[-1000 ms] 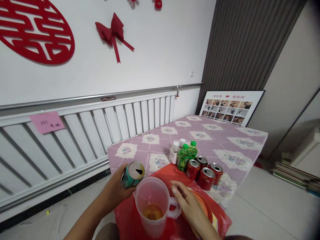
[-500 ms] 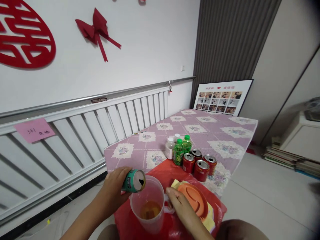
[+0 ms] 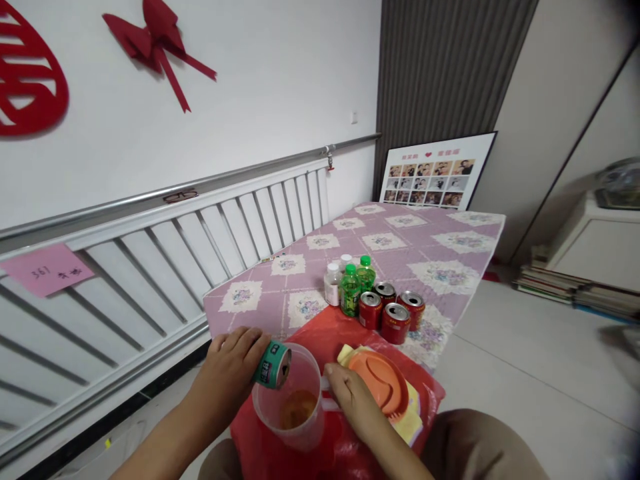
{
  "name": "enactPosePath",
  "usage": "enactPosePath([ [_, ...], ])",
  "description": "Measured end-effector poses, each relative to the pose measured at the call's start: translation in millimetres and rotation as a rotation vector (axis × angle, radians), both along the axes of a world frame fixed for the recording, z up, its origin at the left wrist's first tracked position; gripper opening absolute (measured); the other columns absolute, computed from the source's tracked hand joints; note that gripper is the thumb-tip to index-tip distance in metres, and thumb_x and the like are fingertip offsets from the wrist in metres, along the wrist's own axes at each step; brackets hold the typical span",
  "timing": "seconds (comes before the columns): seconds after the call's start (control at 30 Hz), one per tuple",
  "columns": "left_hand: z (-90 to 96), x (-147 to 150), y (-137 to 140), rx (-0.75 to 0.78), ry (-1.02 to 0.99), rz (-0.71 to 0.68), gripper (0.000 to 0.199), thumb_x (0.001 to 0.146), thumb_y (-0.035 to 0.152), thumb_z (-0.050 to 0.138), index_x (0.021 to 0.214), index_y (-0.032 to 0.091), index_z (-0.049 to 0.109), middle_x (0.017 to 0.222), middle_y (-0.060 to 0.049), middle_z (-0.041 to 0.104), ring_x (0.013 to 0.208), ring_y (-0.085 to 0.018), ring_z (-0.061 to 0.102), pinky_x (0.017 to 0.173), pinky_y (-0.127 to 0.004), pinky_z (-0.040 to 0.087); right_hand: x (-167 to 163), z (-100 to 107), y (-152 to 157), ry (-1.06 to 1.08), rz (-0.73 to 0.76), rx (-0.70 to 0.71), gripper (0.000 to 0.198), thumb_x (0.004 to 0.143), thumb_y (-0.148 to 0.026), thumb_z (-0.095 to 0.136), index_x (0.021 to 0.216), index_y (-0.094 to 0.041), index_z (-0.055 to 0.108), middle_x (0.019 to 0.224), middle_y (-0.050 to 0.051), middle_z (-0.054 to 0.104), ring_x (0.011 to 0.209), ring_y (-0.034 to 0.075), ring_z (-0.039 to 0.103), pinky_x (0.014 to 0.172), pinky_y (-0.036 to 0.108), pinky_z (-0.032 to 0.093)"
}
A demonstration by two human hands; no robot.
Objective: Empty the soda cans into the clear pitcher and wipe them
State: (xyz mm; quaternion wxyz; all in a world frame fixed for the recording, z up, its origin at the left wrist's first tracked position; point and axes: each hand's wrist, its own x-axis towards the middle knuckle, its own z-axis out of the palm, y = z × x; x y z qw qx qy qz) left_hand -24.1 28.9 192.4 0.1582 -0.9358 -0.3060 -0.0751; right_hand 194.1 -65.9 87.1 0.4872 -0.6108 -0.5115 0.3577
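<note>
My left hand (image 3: 235, 360) is closed around a green drink can (image 3: 273, 365), tilted so its opened top faces into the mouth of a clear plastic pitcher (image 3: 313, 427). Amber liquid (image 3: 299, 408) lies in the bottom of the pitcher; no stream from the can is discernible. The fingers of my right hand (image 3: 350, 393) wrap around the pitcher's handle (image 3: 330, 395). Just right of that hand lies an orange plastic lid-like piece (image 3: 383, 383) on a yellow cloth (image 3: 413, 423).
Several red cans (image 3: 397, 323) stand beyond the pitcher, beside green-capped bottles (image 3: 351, 291) and white-capped bottles (image 3: 332, 285). Red plastic sheeting (image 3: 320, 330) covers the near part of the floral tablecloth (image 3: 380, 241). A white radiator (image 3: 200, 240) runs along the left wall.
My left hand has tipped the green can further, its top now turned more into the pitcher. The right hand keeps its hold on the handle. The whole view has shifted slightly.
</note>
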Motion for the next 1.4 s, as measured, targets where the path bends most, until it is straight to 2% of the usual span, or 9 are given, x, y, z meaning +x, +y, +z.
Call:
enactPosePath([
  [0.13,-2.3,3,-1,0.096,0.032,-0.032,0.042,0.088,0.019,0.060,0.128,0.032,0.051,0.129,-0.002,0.064,0.119,-0.026,0.055,0.092,-0.043,0.040,0,-1,0,0.006,-0.015,0.003,0.041,0.090,-0.056,0.027,0.064,-0.025,0.029,0.064,-0.005,0.030,0.061,0.014,0.033,0.059,0.028,0.026],
  [0.23,-2.4,6,-3,0.154,0.073,-0.057,0.042,0.089,0.018,0.059,0.128,0.032,0.051,0.130,-0.002,0.063,0.120,-0.026,0.054,0.096,-0.045,0.038,-1,-1,0,0.018,-0.013,-0.002,0.041,0.090,-0.056,0.027,0.064,-0.024,0.030,0.063,-0.005,0.032,0.061,0.014,0.035,0.058,0.028,0.028],
  [0.43,0.7,16,-6,0.211,0.133,-0.124,0.039,0.090,0.018,0.055,0.126,0.032,0.052,0.123,-0.003,0.064,0.120,-0.027,0.054,0.100,-0.050,0.038,-1,0,-1,0.037,0.004,0.001,0.042,0.091,-0.056,0.028,0.064,-0.024,0.032,0.063,-0.005,0.033,0.061,0.014,0.037,0.057,0.027,0.030],
  [0.6,3.3,24,-10,0.205,0.214,-0.155,0.036,0.092,0.018,0.051,0.125,0.031,0.052,0.125,-0.006,0.062,0.117,-0.029,0.054,0.099,-0.053,0.039,-1,1,-1,0.030,0.003,0.010,0.043,0.091,-0.055,0.028,0.063,-0.024,0.033,0.063,-0.004,0.037,0.063,0.015,0.040,0.059,0.027,0.032],
  [0.73,6.0,32,-13,0.199,0.255,-0.195,0.036,0.093,0.015,0.049,0.127,0.028,0.050,0.121,-0.005,0.064,0.114,-0.028,0.055,0.098,-0.052,0.040,-1,0,-1,0.033,-0.004,0.011,0.043,0.092,-0.055,0.029,0.063,-0.023,0.035,0.063,-0.003,0.040,0.063,0.015,0.042,0.059,0.027,0.033],
  [0.9,10.8,40,-16,0.226,0.286,-0.235,0.019,0.093,0.016,0.048,0.108,0.024,0.057,0.114,-0.004,0.066,0.109,-0.027,0.057,0.096,-0.050,0.041,-3,-1,-2,0.041,-0.019,0.025,0.042,0.091,-0.053,0.031,0.062,-0.024,0.033,0.062,-0.004,0.037,0.062,0.014,0.039,0.058,0.026,0.033],
  [0.97,12.0,42,-16,0.234,0.293,-0.252,0.016,0.093,0.017,0.049,0.105,0.024,0.057,0.114,-0.004,0.066,0.108,-0.026,0.057,0.096,-0.050,0.040,-3,-1,-2,0.041,-0.022,0.030,0.041,0.091,-0.053,0.031,0.062,-0.024,0.034,0.062,-0.004,0.038,0.062,0.014,0.039,0.059,0.026,0.035],
  [1.23,8.8,48,-17,0.204,0.344,-0.256,0.016,0.092,0.020,0.054,0.104,0.024,0.062,0.114,-0.007,0.066,0.108,-0.025,0.055,0.084,-0.041,0.041,-3,-2,-1,0.021,-0.021,0.038,0.041,0.091,-0.052,0.033,0.061,-0.024,0.034,0.061,-0.005,0.037,0.060,0.014,0.039,0.058,0.027,0.033],
  [1.4,8.6,53,-23,0.183,0.373,-0.232,0.019,0.090,0.021,0.057,0.106,0.023,0.065,0.121,-0.009,0.063,0.111,-0.026,0.054,0.086,-0.040,0.040,-3,-3,0,0.010,-0.019,0.037,0.042,0.091,-0.053,0.031,0.061,-0.024,0.034,0.061,-0.004,0.038,0.061,0.015,0.039,0.058,0.027,0.031],
])
